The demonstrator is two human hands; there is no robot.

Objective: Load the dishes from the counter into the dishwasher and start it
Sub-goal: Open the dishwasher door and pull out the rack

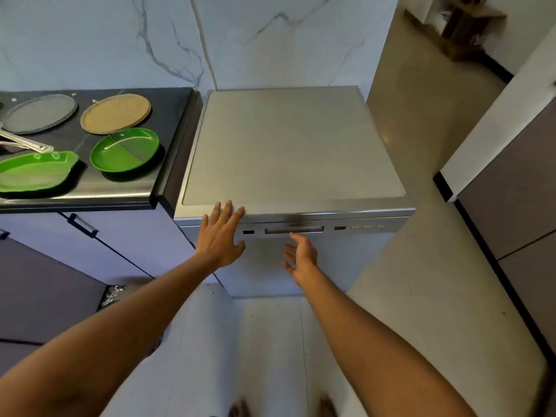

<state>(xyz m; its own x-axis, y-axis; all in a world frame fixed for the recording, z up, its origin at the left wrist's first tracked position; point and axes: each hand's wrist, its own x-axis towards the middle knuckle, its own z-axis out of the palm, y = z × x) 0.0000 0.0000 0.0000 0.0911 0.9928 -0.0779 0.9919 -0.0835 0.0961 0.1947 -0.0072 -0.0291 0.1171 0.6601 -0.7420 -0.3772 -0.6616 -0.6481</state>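
Dishwasher (294,145): freestanding, steel-coloured, standing just right of the dark surface (126,186). Its door (346,260) is shut, so the racks cannot be seen.

Dishes: none loaded, as far as can be seen. Four lie on the surface:
- a round green divided plate (125,149) nearest the dishwasher
- a leaf-shaped green plate (33,171) to its left
- a tan round plate (115,113) behind them
- a grey round plate (39,113) beside the tan one

A pair of metal handles (24,142) reaches in from the left edge. What they belong to is out of view.

Assessment: the task is at its opening step. Opening the door, moving every dish across, closing up and starting the machine all remain.

Left hand (221,236): flat, fingers straight and spread. The fingertips lie over the front top edge of the dishwasher and the palm covers the left end of the control strip (365,227). It grips nothing and appears to rest there, likely as a brace.

Right hand (302,257): empty, palm turned inward, fingers loosely curved. It hangs in front of the door just below the handle recess (294,230), with the thumb nearest it. Contact with the recess cannot be confirmed. Judged to be placed for pulling the door down.

Surroundings: pale cupboard fronts (135,242) under the surface, a marble-patterned wall (270,40) behind, and a light tiled floor (406,281).
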